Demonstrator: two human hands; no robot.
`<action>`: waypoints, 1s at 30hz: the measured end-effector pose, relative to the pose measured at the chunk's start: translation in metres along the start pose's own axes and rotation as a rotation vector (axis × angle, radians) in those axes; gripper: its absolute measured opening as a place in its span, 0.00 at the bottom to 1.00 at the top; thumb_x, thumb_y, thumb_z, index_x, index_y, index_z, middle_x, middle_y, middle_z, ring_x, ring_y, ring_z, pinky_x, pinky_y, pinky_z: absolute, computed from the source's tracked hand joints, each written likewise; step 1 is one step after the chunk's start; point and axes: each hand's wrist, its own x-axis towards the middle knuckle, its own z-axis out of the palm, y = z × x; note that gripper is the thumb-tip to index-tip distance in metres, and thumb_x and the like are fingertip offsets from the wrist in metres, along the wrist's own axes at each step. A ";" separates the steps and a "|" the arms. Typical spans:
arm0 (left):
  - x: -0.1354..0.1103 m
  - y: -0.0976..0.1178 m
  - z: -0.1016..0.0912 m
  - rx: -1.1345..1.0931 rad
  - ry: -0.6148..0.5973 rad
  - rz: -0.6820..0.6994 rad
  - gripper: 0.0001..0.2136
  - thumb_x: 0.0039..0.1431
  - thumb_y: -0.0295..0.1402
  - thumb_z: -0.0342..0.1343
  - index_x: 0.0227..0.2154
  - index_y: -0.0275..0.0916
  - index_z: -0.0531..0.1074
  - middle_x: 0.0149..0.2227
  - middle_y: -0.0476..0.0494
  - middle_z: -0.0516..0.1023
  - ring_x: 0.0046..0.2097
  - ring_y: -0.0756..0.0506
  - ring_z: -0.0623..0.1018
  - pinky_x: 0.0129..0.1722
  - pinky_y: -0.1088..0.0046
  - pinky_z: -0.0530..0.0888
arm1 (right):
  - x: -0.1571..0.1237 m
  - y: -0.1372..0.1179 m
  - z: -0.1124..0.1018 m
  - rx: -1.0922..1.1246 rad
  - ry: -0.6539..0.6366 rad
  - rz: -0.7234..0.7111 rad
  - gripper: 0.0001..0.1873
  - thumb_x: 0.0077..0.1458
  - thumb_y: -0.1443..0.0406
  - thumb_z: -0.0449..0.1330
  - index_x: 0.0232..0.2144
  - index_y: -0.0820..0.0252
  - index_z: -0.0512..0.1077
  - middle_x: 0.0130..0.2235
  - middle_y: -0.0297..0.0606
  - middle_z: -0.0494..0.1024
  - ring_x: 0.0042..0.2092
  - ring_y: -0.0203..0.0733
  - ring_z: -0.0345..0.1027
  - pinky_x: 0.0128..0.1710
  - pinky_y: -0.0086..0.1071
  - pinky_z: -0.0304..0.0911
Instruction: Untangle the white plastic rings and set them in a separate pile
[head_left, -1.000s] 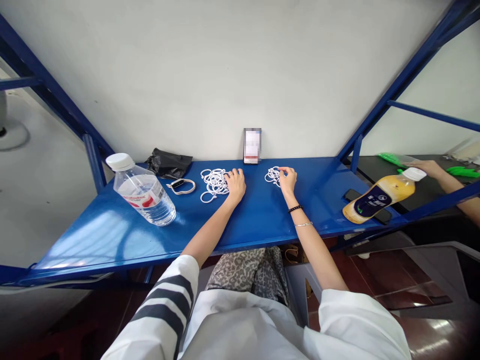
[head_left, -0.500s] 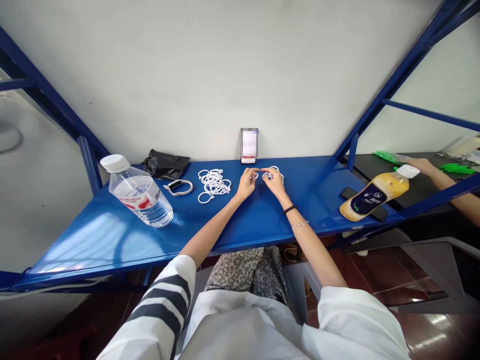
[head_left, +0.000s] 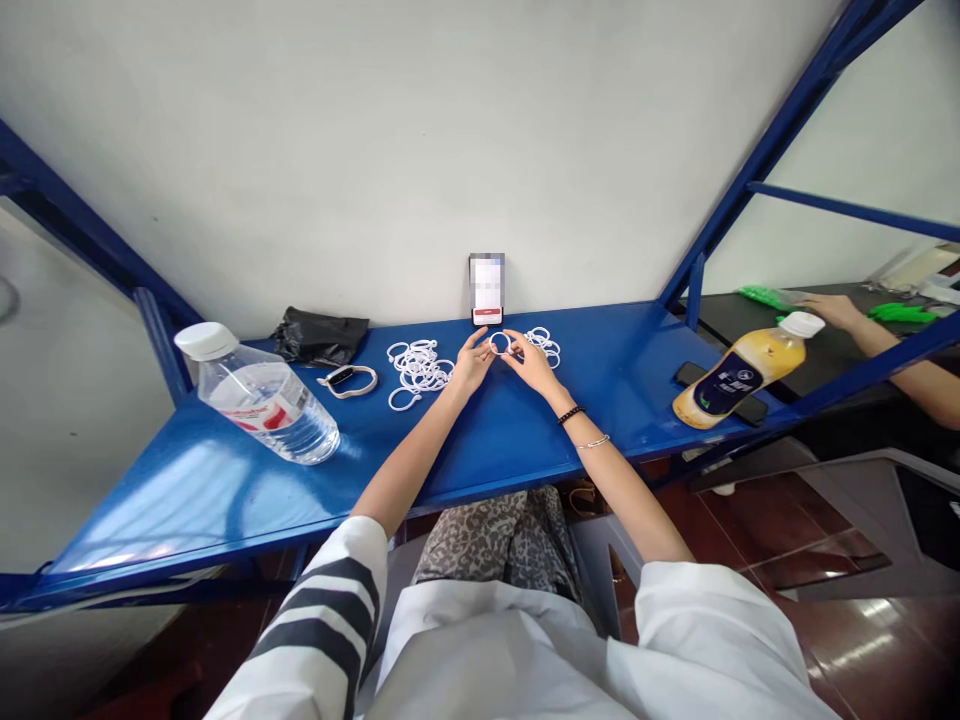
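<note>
Between my two hands, a white plastic curtain ring [head_left: 500, 354] is held up just above the blue table [head_left: 487, 440]. My left hand [head_left: 472, 362] pinches its left side with the fingertips. On the opposite side, my right hand [head_left: 534, 367] grips the ring between thumb and fingers. A tangled pile of similar white rings [head_left: 424, 372] lies to the left of my left hand. Behind my right hand sits a smaller group of white rings [head_left: 551, 352], partly covered by that hand.
A phone [head_left: 487, 290] leans against the wall behind my hands. Leftward are a wristband [head_left: 358, 381], a black plastic bag [head_left: 319, 337] and a water bottle [head_left: 274, 410]. A yellow drink bottle [head_left: 739, 375] stands right, over a dark phone [head_left: 751, 411]. Another person's hand [head_left: 834, 310] is beyond the frame.
Both hands have come closer together, and the ring between them now shows as a full circle. My right hand has moved left, off the smaller group of rings. The view has shifted slightly.
</note>
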 end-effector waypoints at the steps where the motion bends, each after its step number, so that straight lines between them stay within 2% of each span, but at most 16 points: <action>1: -0.002 0.001 0.001 -0.043 0.000 -0.026 0.17 0.51 0.21 0.59 0.45 0.36 0.72 0.32 0.46 0.76 0.35 0.52 0.77 0.45 0.73 0.74 | 0.001 0.001 0.000 -0.010 0.011 -0.003 0.23 0.57 0.63 0.58 0.55 0.55 0.67 0.39 0.40 0.78 0.40 0.45 0.72 0.46 0.43 0.67; 5: -0.007 0.000 0.005 0.013 -0.018 -0.040 0.14 0.47 0.21 0.62 0.40 0.34 0.75 0.31 0.46 0.77 0.32 0.52 0.75 0.43 0.72 0.73 | 0.003 0.001 -0.002 -0.018 0.053 -0.014 0.11 0.59 0.63 0.57 0.43 0.57 0.74 0.38 0.41 0.80 0.39 0.45 0.74 0.44 0.41 0.68; 9: -0.009 -0.004 0.007 0.156 -0.065 0.015 0.15 0.46 0.27 0.65 0.40 0.34 0.75 0.35 0.44 0.78 0.34 0.51 0.76 0.42 0.71 0.72 | 0.003 0.000 -0.006 0.005 0.095 -0.015 0.09 0.58 0.60 0.57 0.34 0.57 0.75 0.36 0.40 0.80 0.38 0.45 0.74 0.42 0.39 0.68; 14: -0.012 -0.007 0.008 0.451 -0.131 0.174 0.24 0.44 0.35 0.68 0.46 0.34 0.73 0.32 0.46 0.77 0.32 0.50 0.75 0.36 0.74 0.71 | 0.004 0.000 -0.009 0.062 0.149 0.041 0.11 0.57 0.56 0.58 0.33 0.57 0.75 0.36 0.39 0.80 0.38 0.44 0.72 0.43 0.39 0.67; 17: -0.014 -0.006 0.008 0.592 -0.154 0.235 0.25 0.44 0.37 0.68 0.46 0.33 0.72 0.31 0.48 0.76 0.29 0.51 0.74 0.33 0.74 0.71 | 0.004 0.001 -0.009 0.146 0.159 0.089 0.13 0.55 0.55 0.59 0.33 0.57 0.75 0.36 0.39 0.80 0.38 0.44 0.72 0.43 0.39 0.66; 23: -0.020 -0.005 0.008 0.701 -0.188 0.264 0.23 0.49 0.45 0.65 0.44 0.34 0.72 0.28 0.48 0.76 0.24 0.51 0.74 0.29 0.75 0.71 | 0.006 0.006 -0.006 0.413 0.139 0.164 0.17 0.51 0.50 0.61 0.34 0.57 0.76 0.37 0.39 0.78 0.40 0.44 0.72 0.44 0.38 0.66; 30: -0.024 0.003 0.010 0.775 -0.248 0.224 0.23 0.50 0.49 0.63 0.40 0.33 0.75 0.23 0.47 0.76 0.21 0.51 0.73 0.26 0.76 0.69 | 0.006 0.006 -0.009 0.576 0.126 0.263 0.19 0.43 0.49 0.67 0.30 0.57 0.75 0.32 0.36 0.77 0.37 0.41 0.71 0.42 0.36 0.66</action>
